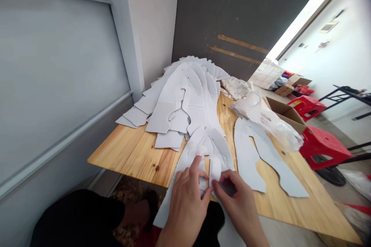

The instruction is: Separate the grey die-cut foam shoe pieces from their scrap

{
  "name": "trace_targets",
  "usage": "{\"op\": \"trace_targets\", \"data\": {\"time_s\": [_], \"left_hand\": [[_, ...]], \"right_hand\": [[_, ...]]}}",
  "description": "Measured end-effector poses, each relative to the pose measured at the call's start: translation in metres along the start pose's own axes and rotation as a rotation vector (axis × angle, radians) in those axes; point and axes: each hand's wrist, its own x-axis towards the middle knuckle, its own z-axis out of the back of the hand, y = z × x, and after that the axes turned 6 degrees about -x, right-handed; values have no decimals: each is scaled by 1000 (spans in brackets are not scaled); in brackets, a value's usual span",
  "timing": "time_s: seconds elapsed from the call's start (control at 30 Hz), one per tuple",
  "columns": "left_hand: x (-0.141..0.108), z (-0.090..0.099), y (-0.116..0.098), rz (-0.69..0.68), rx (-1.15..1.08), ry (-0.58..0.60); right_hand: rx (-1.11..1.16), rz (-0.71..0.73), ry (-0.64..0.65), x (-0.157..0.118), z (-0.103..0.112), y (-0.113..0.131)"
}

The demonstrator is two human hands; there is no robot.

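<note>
A white cut-out piece (222,144) with curved edges lies at the front edge of the wooden table, partly hanging over it. My left hand (189,195) rests on its left part, index finger stretched forward, thumb and another finger near the inner edge of a white strip (215,168). My right hand (236,195) pinches the lower end of that strip between thumb and fingers. Behind the hands a large fanned pile of similar white pieces (171,100) covers the back of the table. One more such piece (249,158) lies flat to the right.
The wooden table (124,150) stands against a grey panel. Clear plastic bags (266,117) lie at its right edge, beside a cardboard box (285,114). Red stools (326,146) stand further right. A grey-white wall panel (58,65) is at the left.
</note>
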Motion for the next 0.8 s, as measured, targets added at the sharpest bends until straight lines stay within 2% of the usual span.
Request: {"op": "trace_targets", "data": {"time_s": [0.17, 0.37, 0.5, 0.8], "left_hand": [[-1, 0, 0, -12, 18, 10], [-1, -3, 2, -33, 18, -3], [-1, -5, 3, -56, 23, -21], [-1, -4, 3, -61, 57, -18]], "right_hand": [[45, 81, -64, 5, 3, 0], [92, 34, 113, 17, 13, 0], [46, 2, 149, 24, 15, -3], [7, 15, 87, 22, 6, -9]]}}
